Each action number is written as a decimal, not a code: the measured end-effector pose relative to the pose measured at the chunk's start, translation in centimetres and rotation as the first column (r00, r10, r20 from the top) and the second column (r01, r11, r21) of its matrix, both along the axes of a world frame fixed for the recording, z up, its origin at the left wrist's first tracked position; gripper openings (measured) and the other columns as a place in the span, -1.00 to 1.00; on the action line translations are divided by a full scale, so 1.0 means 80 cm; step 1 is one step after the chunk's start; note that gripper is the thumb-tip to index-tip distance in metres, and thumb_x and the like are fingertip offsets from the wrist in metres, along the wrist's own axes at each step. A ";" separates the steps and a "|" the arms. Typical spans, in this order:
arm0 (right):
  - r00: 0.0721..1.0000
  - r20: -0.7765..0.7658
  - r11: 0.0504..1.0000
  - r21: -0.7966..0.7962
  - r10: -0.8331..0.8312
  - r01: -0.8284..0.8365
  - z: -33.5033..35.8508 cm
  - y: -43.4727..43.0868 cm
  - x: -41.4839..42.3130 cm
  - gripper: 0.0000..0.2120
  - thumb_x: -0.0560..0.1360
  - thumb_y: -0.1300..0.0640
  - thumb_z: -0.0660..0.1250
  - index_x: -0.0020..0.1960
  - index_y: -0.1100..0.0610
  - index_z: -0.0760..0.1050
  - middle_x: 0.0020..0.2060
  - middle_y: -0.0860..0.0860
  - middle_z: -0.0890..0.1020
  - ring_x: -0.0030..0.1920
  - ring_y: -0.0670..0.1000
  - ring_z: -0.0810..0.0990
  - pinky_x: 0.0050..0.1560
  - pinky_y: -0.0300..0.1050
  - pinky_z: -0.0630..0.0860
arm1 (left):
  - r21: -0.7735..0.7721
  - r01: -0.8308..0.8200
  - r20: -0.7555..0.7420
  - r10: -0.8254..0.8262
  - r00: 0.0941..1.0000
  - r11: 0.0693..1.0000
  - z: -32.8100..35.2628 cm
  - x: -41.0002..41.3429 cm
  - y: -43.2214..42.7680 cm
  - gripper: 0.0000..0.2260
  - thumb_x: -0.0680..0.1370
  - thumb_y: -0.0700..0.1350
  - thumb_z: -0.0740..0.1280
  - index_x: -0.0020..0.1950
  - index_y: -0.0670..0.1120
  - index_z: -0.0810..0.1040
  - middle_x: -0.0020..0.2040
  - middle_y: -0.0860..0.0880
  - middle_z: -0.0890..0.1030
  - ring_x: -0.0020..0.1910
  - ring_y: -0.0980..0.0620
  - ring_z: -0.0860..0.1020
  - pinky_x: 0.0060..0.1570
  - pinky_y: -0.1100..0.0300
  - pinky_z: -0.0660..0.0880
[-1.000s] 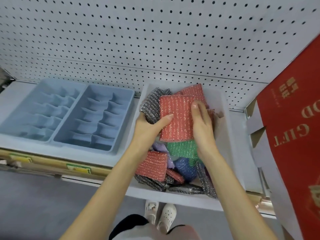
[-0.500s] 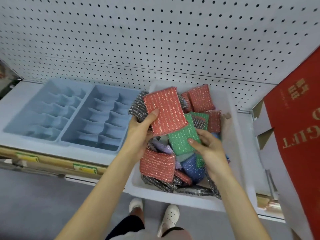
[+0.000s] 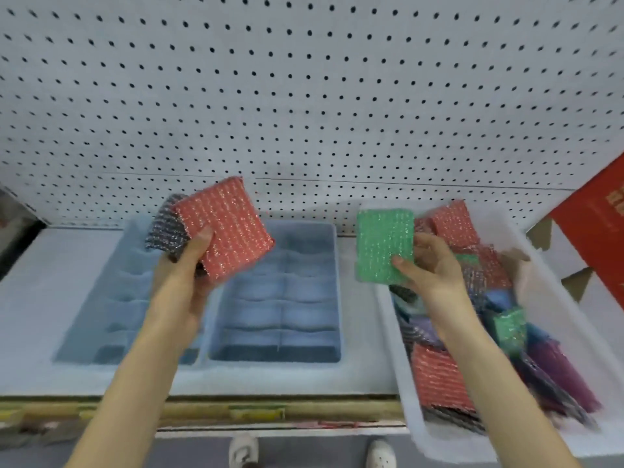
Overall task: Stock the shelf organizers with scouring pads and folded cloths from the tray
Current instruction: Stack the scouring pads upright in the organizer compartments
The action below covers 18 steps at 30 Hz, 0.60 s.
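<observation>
Stocking scouring pads, head view. The left hand (image 3: 182,265) holds two pads pinched together, thumb across the front face: a red scouring pad (image 3: 224,228) in front and a grey scouring pad (image 3: 165,228) behind it, both raised above the blue shelf organizers (image 3: 277,298). The right hand (image 3: 435,265) is closed on a green scouring pad (image 3: 385,248), thumb on its lower right corner and fingers behind, held upright just right of the organizers and above the near-left rim of the white tray (image 3: 401,332). The tray, immediately right of the organizers on the same shelf (image 3: 33,298), holds a loose heap of further pads in red, green, blue, purple and grey; whether any are folded cloths cannot be told through the motion blur. The organizer compartments in view appear empty.

Handling, as a judgement: the pads look light, soft and springy, with a coarse glittery mesh that should grip skin well and not slip. They are not fragile. A pinch across one short edge, thumb on one face and fingers on the other, leaves the opposite edge free to enter a compartment first. A pad may need slight squeezing to seat, and stacked pads may snag on one another.
</observation>
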State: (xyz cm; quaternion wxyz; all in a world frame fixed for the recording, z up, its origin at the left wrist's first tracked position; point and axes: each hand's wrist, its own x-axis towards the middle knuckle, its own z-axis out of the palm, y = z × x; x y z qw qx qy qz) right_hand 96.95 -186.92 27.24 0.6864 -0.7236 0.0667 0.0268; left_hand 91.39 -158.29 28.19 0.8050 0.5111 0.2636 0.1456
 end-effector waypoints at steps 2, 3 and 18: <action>0.999 0.026 0.997 -0.069 0.034 -0.032 -0.007 0.052 0.012 -0.67 0.46 0.40 0.35 0.08 0.06 0.42 -0.02 0.12 0.58 -0.03 0.10 0.58 -0.02 -0.03 0.58 | 0.042 -0.019 -0.035 0.020 0.999 0.999 -0.010 -0.013 0.065 -0.77 0.50 -0.09 0.36 0.15 -0.07 0.54 0.07 -0.01 0.67 0.05 0.03 0.64 -0.03 0.14 0.61; 0.997 0.042 0.993 -0.109 0.057 -0.052 -0.013 0.079 0.020 -0.69 0.46 0.39 0.35 0.06 0.05 0.43 -0.07 0.06 0.57 -0.07 0.03 0.57 -0.02 -0.07 0.56 | 0.043 -0.030 -0.058 0.033 0.998 0.999 -0.015 -0.020 0.091 -0.76 0.51 -0.11 0.36 0.16 -0.08 0.54 0.09 -0.04 0.66 0.02 0.02 0.65 -0.09 0.16 0.62; 0.879 0.133 0.412 -0.908 0.458 -0.077 -0.130 0.263 0.148 -0.80 0.51 0.21 0.34 0.13 0.10 0.54 0.05 0.04 0.63 0.10 0.12 0.50 -0.13 -0.08 0.41 | -0.040 0.016 -0.242 -0.026 0.970 0.999 -0.080 -0.059 0.183 -0.43 0.24 0.06 0.50 0.20 -0.10 0.54 0.03 -0.05 0.69 -0.11 0.06 0.68 -0.36 0.32 0.55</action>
